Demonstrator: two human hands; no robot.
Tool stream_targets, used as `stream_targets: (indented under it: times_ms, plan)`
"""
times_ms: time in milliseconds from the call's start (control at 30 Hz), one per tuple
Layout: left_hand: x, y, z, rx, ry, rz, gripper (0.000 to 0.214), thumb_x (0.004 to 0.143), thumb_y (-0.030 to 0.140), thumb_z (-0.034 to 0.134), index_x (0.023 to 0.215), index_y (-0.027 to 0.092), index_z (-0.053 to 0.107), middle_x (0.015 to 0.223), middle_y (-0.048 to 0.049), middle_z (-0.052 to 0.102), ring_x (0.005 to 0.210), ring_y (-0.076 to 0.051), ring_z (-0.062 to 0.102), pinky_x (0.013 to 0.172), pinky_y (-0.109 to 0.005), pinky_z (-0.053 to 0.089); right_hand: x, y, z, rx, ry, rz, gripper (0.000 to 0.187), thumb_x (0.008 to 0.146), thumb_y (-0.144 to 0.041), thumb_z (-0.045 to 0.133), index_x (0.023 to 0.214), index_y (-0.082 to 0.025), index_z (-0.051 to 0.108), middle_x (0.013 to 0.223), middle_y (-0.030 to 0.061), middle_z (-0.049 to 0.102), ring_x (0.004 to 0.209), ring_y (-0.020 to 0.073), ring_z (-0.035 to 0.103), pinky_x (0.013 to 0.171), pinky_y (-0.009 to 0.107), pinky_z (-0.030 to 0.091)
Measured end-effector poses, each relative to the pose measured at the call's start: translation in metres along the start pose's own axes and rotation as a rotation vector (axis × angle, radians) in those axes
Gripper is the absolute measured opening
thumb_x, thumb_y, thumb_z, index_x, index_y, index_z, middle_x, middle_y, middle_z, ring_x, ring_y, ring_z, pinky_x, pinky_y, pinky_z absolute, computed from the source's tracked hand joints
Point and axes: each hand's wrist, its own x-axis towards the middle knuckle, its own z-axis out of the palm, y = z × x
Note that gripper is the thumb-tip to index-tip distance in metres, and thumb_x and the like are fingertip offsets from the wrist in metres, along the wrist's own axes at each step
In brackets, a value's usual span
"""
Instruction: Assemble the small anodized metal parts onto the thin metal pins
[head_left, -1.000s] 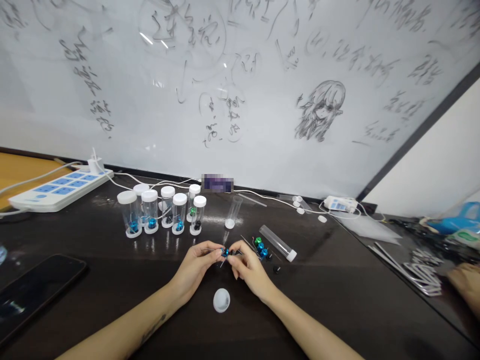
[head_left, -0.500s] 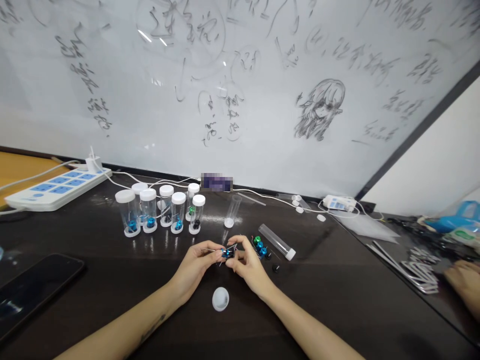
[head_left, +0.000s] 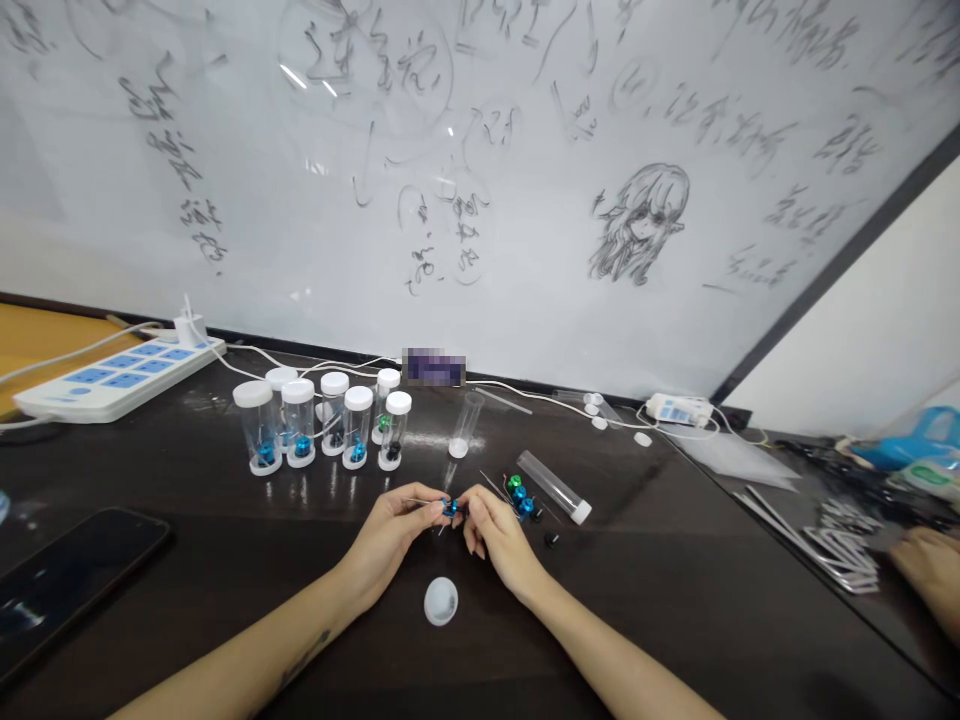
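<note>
Both of my hands meet over the dark table, pinching a small blue part with thin metal wire legs (head_left: 450,508). My left hand (head_left: 397,530) grips it from the left with closed fingers. My right hand (head_left: 499,535) pinches it from the right. A white cap (head_left: 441,601) lies just in front of my hands. Right of my right hand lie loose green and blue parts (head_left: 520,493) and a small black one (head_left: 553,541). A clear tube (head_left: 555,485) lies on its side beside them.
Several capped clear vials (head_left: 322,425) stand behind my hands, and an open tube (head_left: 465,425) stands upright. A phone (head_left: 67,580) lies at the left, a power strip (head_left: 120,375) at the back left. Another person's hand (head_left: 930,570) rests by metal pieces (head_left: 844,545) at the right.
My right fingers, briefly lifted around the blue part, have closed back down on it. The view shifted slightly.
</note>
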Motion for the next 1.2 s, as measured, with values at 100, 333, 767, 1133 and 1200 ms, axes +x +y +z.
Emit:
stream_targets:
  times_ms: [100, 333, 767, 1133, 1200]
  plan:
    - [0.0014, -0.0007, -0.0012, -0.005, -0.001, 0.007, 0.007, 0.073, 0.017, 0.07, 0.08, 0.016, 0.072, 0.077, -0.0038, 0.07, 0.077, -0.015, 0.059, 0.079, -0.027, 0.042, 0.0003, 0.0009, -0.0006, -0.025, -0.015, -0.012, 0.032, 0.095, -0.041, 0.039, 0.079, -0.017, 0.053, 0.055, -0.0041, 0.048, 0.045, 0.0075, 0.04, 0.044, 0.021, 0.029]
    - [0.0015, -0.0023, -0.0035, -0.003, 0.008, 0.015, 0.007, 0.075, 0.017, 0.069, 0.08, 0.015, 0.071, 0.076, -0.0037, 0.069, 0.077, -0.014, 0.058, 0.08, -0.027, 0.041, -0.0006, -0.0005, 0.002, 0.096, 0.047, -0.087, 0.019, 0.081, -0.026, 0.065, 0.092, -0.021, 0.05, 0.08, -0.0029, 0.052, 0.053, 0.0069, 0.046, 0.049, 0.021, 0.035]
    - [0.0022, -0.0021, -0.0056, -0.042, -0.035, -0.011, 0.007, 0.075, 0.017, 0.069, 0.081, 0.016, 0.072, 0.079, -0.0036, 0.069, 0.077, -0.014, 0.058, 0.079, -0.026, 0.042, 0.0002, -0.0006, 0.0007, 0.1, 0.016, -0.024, 0.014, 0.085, -0.03, 0.06, 0.089, -0.018, 0.054, 0.066, -0.0027, 0.059, 0.045, 0.0061, 0.042, 0.043, 0.019, 0.029]
    - [0.0019, -0.0021, -0.003, -0.023, 0.023, -0.011, 0.008, 0.068, 0.017, 0.075, 0.076, 0.016, 0.072, 0.072, -0.002, 0.069, 0.073, -0.014, 0.059, 0.074, -0.026, 0.043, -0.0007, -0.0032, 0.0013, 0.066, 0.094, -0.076, 0.018, 0.079, -0.028, 0.068, 0.089, -0.018, 0.059, 0.054, -0.0079, 0.047, 0.045, 0.0069, 0.042, 0.046, 0.021, 0.03]
    - [0.0013, -0.0021, -0.0023, -0.013, 0.035, -0.007, 0.009, 0.067, 0.017, 0.076, 0.075, 0.016, 0.072, 0.073, -0.0025, 0.07, 0.073, -0.014, 0.06, 0.073, -0.026, 0.043, 0.0001, -0.0034, 0.0013, 0.076, 0.079, -0.053, 0.019, 0.08, -0.032, 0.066, 0.089, -0.017, 0.059, 0.06, -0.0047, 0.054, 0.045, 0.0069, 0.042, 0.044, 0.02, 0.03]
